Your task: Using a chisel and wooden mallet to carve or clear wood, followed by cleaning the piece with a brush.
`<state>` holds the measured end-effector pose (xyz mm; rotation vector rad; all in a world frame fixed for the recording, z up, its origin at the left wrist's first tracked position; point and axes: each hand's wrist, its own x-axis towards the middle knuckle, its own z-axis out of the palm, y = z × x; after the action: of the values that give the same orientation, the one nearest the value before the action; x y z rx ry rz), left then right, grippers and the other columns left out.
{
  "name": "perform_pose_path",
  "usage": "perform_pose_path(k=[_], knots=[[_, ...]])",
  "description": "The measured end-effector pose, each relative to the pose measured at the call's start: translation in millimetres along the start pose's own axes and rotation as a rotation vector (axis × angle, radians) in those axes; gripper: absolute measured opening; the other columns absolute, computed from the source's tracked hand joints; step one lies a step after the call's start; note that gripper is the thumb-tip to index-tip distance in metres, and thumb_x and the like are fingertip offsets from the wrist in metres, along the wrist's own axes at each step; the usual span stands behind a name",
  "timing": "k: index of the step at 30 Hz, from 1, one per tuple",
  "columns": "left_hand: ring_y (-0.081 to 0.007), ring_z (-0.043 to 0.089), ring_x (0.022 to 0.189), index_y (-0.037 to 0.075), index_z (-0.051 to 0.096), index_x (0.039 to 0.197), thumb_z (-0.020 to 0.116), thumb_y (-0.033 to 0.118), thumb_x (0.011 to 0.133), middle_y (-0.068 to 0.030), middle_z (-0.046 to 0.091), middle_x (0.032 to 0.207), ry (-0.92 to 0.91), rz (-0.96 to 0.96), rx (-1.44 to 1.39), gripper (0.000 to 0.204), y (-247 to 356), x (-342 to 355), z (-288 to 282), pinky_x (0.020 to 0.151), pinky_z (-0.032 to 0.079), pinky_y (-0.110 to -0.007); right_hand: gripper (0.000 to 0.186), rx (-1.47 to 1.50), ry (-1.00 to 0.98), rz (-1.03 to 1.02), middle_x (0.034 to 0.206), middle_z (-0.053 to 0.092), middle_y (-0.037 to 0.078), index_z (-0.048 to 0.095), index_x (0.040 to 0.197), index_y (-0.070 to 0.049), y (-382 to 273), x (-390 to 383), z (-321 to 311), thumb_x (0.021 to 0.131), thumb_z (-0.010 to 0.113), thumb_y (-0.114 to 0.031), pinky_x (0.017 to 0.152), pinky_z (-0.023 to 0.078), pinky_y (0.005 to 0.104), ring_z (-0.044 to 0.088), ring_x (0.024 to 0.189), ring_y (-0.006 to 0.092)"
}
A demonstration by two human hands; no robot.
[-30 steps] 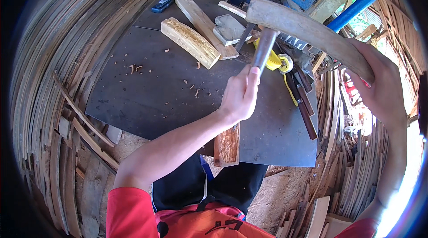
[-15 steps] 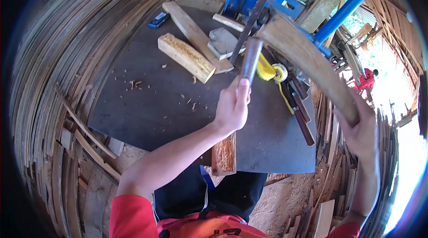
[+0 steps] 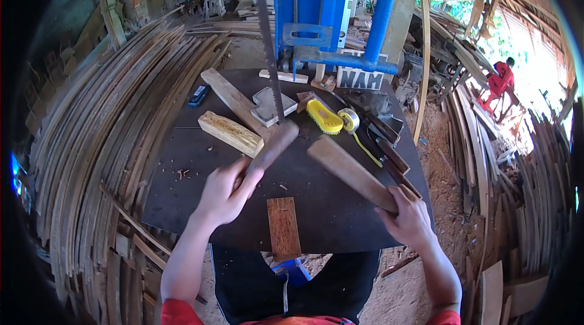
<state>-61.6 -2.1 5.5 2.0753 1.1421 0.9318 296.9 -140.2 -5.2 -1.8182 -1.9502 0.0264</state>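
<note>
My left hand (image 3: 228, 188) is closed around a short, blunt-ended brownish-grey rod (image 3: 277, 142), tilted up to the right over the dark table. My right hand (image 3: 409, 215) grips the near end of a flat, tapering piece of wood (image 3: 353, 170), its free end pointing up to the left. The two held pieces are apart. A toothed saw blade (image 3: 267, 45) runs down just beyond the rod's tip. Between my hands and nearer to me, a reddish-brown wooden block (image 3: 283, 224) lies at the table's front edge.
On the dark table (image 3: 182, 203) lie a pale wood block (image 3: 231, 133), a long board (image 3: 231, 97), a grey-white block (image 3: 272, 106), a yellow brush (image 3: 324, 117), a tape roll (image 3: 348, 119) and dark-handled tools (image 3: 389, 154). Behind stands a blue machine frame (image 3: 310, 8). Stacked strips (image 3: 103, 124) flank the left.
My right hand has brought the tapering wood down and left, over the table. My left hand has moved left and lower with the rod. The view has tilted up, showing more background.
</note>
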Motion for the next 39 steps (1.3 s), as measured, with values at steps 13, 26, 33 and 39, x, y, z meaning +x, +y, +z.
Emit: perform_pose_path(k=[13, 26, 33, 39], knots=[[-0.0355, 0.071, 0.067, 0.007, 0.058, 0.085, 0.057, 0.047, 0.101, -0.0123, 0.069, 0.065, -0.031, -0.432, 0.547, 0.043, -28.4, -83.0, -89.3, 0.064, 0.052, -0.048, 0.05, -0.05, -0.132, -0.094, 0.114, 0.058, 0.016, 0.063, 0.119, 0.003, 15.7, 33.5, 48.2, 0.085, 0.076, -0.032, 0.09, 0.053, 0.0463, 0.061, 0.109, 0.0353], [-0.0319, 0.058, 0.105, 0.004, 0.064, 0.088, 0.069, 0.04, 0.093, -0.0133, 0.058, 0.105, 0.183, 0.017, 0.959, 0.036, -123.2, -12.0, -51.6, 0.088, 0.052, -0.044, 0.058, -0.362, -0.14, 0.039, 0.121, 0.066, 0.021, 0.058, 0.13, -0.003, -33.5, 225.8, 101.2, 0.089, 0.069, -0.042, 0.099, 0.049, 0.047, 0.058, 0.123, 0.0345], [-0.0335, 0.055, 0.109, 0.005, 0.059, 0.103, 0.071, 0.041, 0.091, -0.013, 0.057, 0.109, 0.208, 0.013, 0.94, 0.04, -122.4, -15.0, -47.4, 0.095, 0.046, -0.048, 0.062, -0.352, -0.122, 0.074, 0.13, 0.059, 0.02, 0.061, 0.124, -0.003, -22.4, 239.7, 115.8, 0.073, 0.08, -0.033, 0.103, 0.049, 0.0464, 0.053, 0.125, 0.036], [-0.0359, 0.059, 0.099, 0.007, 0.055, 0.106, 0.079, 0.042, 0.083, -0.0155, 0.061, 0.105, 0.205, 0.133, 0.667, 0.048, -36.6, -49.3, -12.7, 0.087, 0.046, -0.049, 0.051, 0.087, 0.11, -0.217, 0.118, 0.06, 0.021, 0.065, 0.116, 0.0, -36.6, 187.3, 69.7, 0.078, 0.079, -0.03, 0.102, 0.046, 0.0458, 0.056, 0.111, 0.0381]])
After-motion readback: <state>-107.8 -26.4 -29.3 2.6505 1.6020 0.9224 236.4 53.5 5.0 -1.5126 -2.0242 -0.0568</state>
